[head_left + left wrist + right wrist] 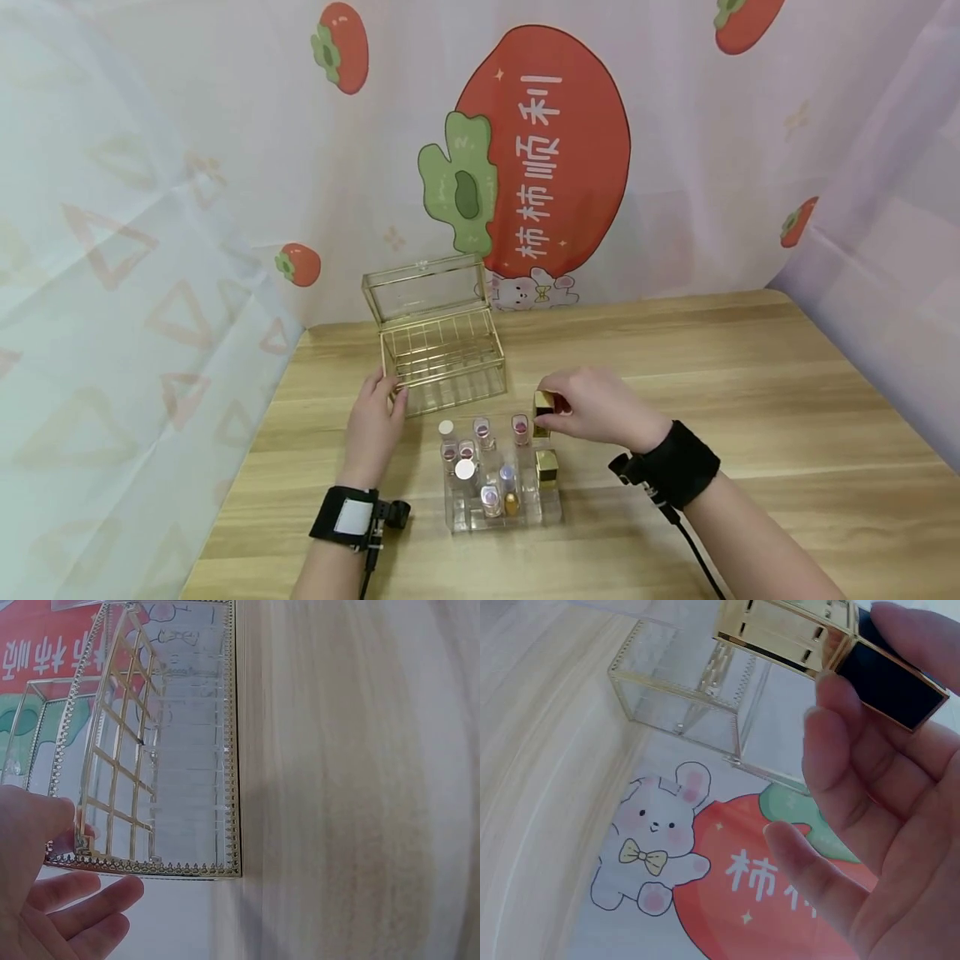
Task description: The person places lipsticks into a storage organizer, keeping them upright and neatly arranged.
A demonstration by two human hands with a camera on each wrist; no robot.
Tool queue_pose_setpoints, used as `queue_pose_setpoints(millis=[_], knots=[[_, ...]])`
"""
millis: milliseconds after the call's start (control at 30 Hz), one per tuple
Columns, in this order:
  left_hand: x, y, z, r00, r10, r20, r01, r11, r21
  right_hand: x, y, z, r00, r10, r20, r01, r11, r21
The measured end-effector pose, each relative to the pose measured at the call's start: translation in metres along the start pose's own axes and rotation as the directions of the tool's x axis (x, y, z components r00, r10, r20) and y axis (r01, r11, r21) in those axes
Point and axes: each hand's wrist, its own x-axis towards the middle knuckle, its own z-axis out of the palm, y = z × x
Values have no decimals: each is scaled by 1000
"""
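The left hand [376, 417] pinches the near left corner of a clear box with gold trim [450, 392]; its lid stands raised. In the left wrist view, the thumb lies at the corner and the other fingers [90, 907] are outside the wall. A gold grid [124, 742] divides the box's opening. Above the right side of a clear lipstick stand [504, 523], the right hand [600, 408] pinches a gold lipstick tube with a black section [889, 675]. Another gold lipstick [547, 468] stands in the holder below it.
Several lipsticks, among them a white-topped one [465, 470] and a pink-purple one [482, 430], stand in the holder. The wooden table [712, 400] reaches back to a cloth backdrop [675, 167] with persimmon prints. Cables trail from both wrist cameras.
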Motion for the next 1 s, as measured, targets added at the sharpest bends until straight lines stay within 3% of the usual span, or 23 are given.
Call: queue_pose_setpoints(millis=[300, 600, 1000], knots=[[0, 1, -2, 1000, -7, 12, 7, 1000, 2, 0, 4, -9, 998, 52, -29, -51, 997, 53], [-1, 3, -5, 1000, -26, 9, 26, 1000, -5, -1, 4, -9, 995, 57, -88, -53, 997, 52], [2, 20, -16, 990, 64, -128, -67, 997, -23, 3, -1, -11, 982, 66, -175, -48, 993, 107]])
